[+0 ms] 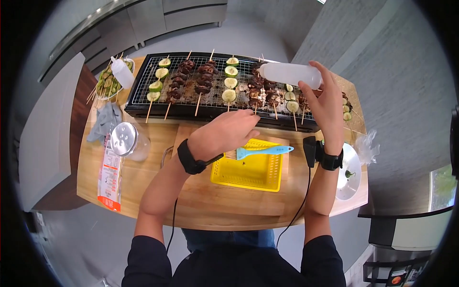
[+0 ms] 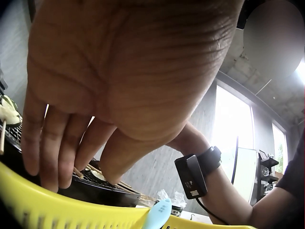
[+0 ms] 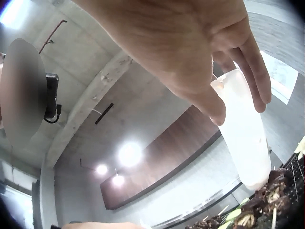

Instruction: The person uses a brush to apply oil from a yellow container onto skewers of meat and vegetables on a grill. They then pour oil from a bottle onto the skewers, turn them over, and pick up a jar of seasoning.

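White bottle (image 1: 287, 74) is tipped over the meat (image 1: 256, 86), 1 o'clock from the basket (image 1: 244, 178); right hand (image 1: 327, 107) grips the raised end, probably keeping fingers off the heat. Left hand (image 1: 225, 134), 11 o'clock, is by a stick (image 1: 256, 109), can't tell if pinching.

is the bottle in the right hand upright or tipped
Tipped: the white bottle slants down from the right hand toward the meat skewers.

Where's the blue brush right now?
Head view, just right of centre: the blue brush lies across the yellow basket, on the near side of the grill, bristles close to the left hand.
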A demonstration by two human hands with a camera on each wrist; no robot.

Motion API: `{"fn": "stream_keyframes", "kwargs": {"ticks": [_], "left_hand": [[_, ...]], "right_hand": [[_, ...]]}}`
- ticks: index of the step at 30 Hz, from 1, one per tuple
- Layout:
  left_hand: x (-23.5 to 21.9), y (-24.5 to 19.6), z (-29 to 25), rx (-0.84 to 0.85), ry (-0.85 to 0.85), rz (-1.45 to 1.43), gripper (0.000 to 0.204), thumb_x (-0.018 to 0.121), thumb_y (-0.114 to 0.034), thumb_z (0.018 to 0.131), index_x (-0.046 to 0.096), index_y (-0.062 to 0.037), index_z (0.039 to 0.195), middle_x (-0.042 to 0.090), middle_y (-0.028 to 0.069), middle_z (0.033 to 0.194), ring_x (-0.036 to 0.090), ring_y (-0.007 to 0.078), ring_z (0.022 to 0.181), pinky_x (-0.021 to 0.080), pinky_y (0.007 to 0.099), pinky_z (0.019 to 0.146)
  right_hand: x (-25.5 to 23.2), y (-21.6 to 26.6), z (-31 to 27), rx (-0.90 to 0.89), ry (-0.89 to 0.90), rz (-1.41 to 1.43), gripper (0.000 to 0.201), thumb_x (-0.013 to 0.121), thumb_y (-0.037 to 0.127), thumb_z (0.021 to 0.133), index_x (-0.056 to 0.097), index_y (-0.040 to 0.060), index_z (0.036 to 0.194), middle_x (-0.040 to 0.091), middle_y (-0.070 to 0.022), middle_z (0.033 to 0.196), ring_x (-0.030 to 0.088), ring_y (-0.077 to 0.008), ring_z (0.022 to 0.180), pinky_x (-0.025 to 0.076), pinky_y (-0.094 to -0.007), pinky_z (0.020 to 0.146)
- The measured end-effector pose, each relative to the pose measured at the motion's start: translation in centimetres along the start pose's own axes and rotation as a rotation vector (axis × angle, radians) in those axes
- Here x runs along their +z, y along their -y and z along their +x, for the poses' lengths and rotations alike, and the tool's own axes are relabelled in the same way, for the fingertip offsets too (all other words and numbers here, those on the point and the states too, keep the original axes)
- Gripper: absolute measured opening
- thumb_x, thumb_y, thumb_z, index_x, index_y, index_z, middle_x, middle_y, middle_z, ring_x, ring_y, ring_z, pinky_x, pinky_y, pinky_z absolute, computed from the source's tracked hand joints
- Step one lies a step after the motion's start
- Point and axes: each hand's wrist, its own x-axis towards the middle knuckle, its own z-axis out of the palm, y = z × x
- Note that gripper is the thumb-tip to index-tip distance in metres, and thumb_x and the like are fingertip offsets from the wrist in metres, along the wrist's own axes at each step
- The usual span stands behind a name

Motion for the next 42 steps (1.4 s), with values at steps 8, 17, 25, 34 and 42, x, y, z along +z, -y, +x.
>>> {"fn": "stream_keyframes", "kwargs": {"ticks": [8, 17, 25, 34, 42], "left_hand": [[0.5, -0.3, 0.0, 0.008, 0.012, -0.036, 0.038, 0.056, -0.021, 0.094, 0.055, 0.0065, 0.120, 0.060, 0.0192, 0.106, 0.059, 0.0351, 0.102, 0.048, 0.0429, 0.087], [0.5, 0.1, 0.0, 0.015, -0.011, -0.015, 0.040, 0.057, -0.023, 0.094, 0.055, 0.0068, 0.120, 0.060, 0.0187, 0.105, 0.059, 0.0342, 0.102, 0.049, 0.0420, 0.086], [0.3, -0.2, -0.1, -0.032, 0.001, -0.006, 0.042, 0.057, -0.023, 0.094, 0.054, 0.0081, 0.121, 0.059, 0.0182, 0.105, 0.059, 0.0336, 0.100, 0.049, 0.0408, 0.087], [0.5, -0.2, 0.0, -0.034, -0.031, -0.017, 0.042, 0.055, -0.023, 0.095, 0.054, 0.0093, 0.120, 0.059, 0.0190, 0.105, 0.059, 0.0342, 0.100, 0.048, 0.0406, 0.088], [0.7, 0.2, 0.0, -0.027, -0.084, -0.039, 0.037, 0.057, -0.020, 0.093, 0.056, 0.0085, 0.117, 0.060, 0.0196, 0.100, 0.059, 0.0350, 0.098, 0.048, 0.0417, 0.087]], "right_hand": [[0.6, -0.5, 0.2, -0.001, -0.022, -0.019, 0.049, 0.067, 0.015, 0.087, 0.051, 0.0087, 0.133, 0.058, -0.0178, 0.122, 0.069, -0.0255, 0.083, 0.054, -0.0360, 0.072], [0.6, -0.3, 0.0, -0.036, 0.022, -0.052, 0.048, 0.068, 0.017, 0.088, 0.052, 0.0075, 0.133, 0.059, -0.0176, 0.115, 0.065, -0.0236, 0.078, 0.053, -0.0357, 0.072], [0.0, -0.4, 0.0, -0.022, 0.022, -0.018, 0.048, 0.067, 0.016, 0.088, 0.052, 0.0056, 0.132, 0.060, -0.0193, 0.115, 0.067, -0.0260, 0.080, 0.054, -0.0358, 0.072], [-0.4, -1.1, 0.1, -0.004, -0.016, 0.004, 0.048, 0.068, 0.016, 0.087, 0.053, 0.0054, 0.132, 0.059, -0.0204, 0.120, 0.067, -0.0282, 0.082, 0.054, -0.0363, 0.075], [-0.8, -0.6, -0.1, 0.020, 0.013, -0.009, 0.049, 0.067, 0.017, 0.088, 0.052, 0.0050, 0.133, 0.059, -0.0207, 0.120, 0.067, -0.0278, 0.082, 0.054, -0.0360, 0.075]]}}
